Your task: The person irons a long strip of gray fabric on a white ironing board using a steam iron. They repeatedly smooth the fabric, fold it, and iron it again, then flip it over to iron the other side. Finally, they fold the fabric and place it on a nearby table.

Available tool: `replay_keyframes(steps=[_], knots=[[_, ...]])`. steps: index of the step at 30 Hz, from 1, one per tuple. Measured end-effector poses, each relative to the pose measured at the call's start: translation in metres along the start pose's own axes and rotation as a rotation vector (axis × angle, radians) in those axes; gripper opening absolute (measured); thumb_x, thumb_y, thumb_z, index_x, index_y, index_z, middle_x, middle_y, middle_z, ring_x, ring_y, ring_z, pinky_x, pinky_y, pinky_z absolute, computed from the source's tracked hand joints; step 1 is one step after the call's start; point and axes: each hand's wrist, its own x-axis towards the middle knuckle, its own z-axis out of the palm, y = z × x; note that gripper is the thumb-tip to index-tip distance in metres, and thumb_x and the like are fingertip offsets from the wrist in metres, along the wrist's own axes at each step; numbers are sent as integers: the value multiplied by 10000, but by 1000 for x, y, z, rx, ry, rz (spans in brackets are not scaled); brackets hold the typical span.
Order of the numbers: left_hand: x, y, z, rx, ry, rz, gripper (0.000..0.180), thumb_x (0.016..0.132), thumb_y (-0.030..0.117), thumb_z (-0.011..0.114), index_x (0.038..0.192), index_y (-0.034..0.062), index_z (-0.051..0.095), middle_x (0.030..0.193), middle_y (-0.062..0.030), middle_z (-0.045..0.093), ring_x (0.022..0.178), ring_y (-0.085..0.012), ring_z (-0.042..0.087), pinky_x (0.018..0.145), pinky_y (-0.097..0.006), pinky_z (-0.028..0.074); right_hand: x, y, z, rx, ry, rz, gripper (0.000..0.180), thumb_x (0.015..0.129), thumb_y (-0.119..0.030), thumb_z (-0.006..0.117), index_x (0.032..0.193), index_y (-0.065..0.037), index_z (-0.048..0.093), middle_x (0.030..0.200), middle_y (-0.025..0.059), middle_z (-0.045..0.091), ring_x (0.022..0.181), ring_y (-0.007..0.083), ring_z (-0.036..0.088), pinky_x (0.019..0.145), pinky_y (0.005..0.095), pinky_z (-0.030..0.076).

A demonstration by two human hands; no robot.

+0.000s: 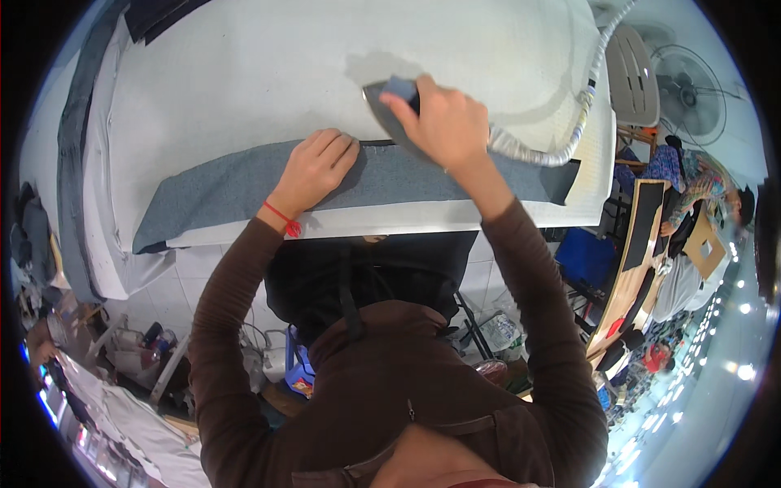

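Observation:
A long blue-grey denim piece (236, 183) lies along the near edge of the white ironing table (268, 73). My left hand (319, 167) rests on it left of the middle, fingers curled together at the cloth's far edge. My right hand (446, 122) is wrapped around the handle of an iron (396, 118). The iron's pointed tip faces far left, and its rear part is over the cloth's far edge; whether the sole presses the cloth is hidden. A wrapped hose (529, 152) runs from behind my right hand up to the right.
Dark folded fabric (163, 18) sits at the far left corner, and a long denim strip (77, 154) hangs over the left side. A fan (687, 93) and a grey chair (632, 77) stand at right. Beyond a wooden table (626, 285), another person (708, 191) works.

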Motion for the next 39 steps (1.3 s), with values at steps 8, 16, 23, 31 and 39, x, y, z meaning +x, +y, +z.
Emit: replay_keyframes(steps=[8, 16, 23, 31, 39], knots=[[-1, 2, -2, -21, 47, -81, 316, 861, 85, 757, 1172, 36, 783, 1183, -86, 751, 1127, -287, 721, 1003, -428, 571, 84, 137, -23, 37, 646, -82, 498, 1019, -467, 855, 1283, -47, 805, 1220, 187, 830, 1151, 403, 791, 982, 477, 617], [6, 2, 2, -160, 50, -316, 205, 942, 69, 825, 1136, 76, 760, 1125, -62, 713, 1103, -306, 666, 967, -460, 505, -188, 340, -36, -99, 91, 928, 527, 1068, -492, 763, 1084, 32, 816, 1100, 256, 837, 1055, 466, 798, 954, 552, 610], [16, 7, -5, -138, -89, -486, 190, 960, 120, 854, 1050, 120, 686, 1047, -21, 667, 1053, -307, 592, 933, -456, 429, -248, 347, -12, 236, 111, 967, 402, 982, -374, 922, 959, 11, 808, 825, 113, 782, 754, 234, 726, 762, 390, 590], [18, 17, 7, -121, -8, -535, 190, 962, 176, 856, 1045, 130, 691, 1030, -9, 691, 1035, -294, 604, 936, -455, 425, -228, 377, -51, -138, 60, 708, 377, 1062, -401, 814, 970, -36, 792, 888, 187, 813, 846, 403, 790, 773, 533, 598], [28, 22, 22, -66, 20, -549, 198, 957, 272, 876, 1052, 158, 745, 1052, 14, 713, 1074, -280, 624, 967, -454, 436, -212, 381, -55, -364, 17, 816, 250, 1058, -386, 798, 1136, -150, 810, 1129, 99, 830, 1168, 397, 722, 1010, 609, 561]])
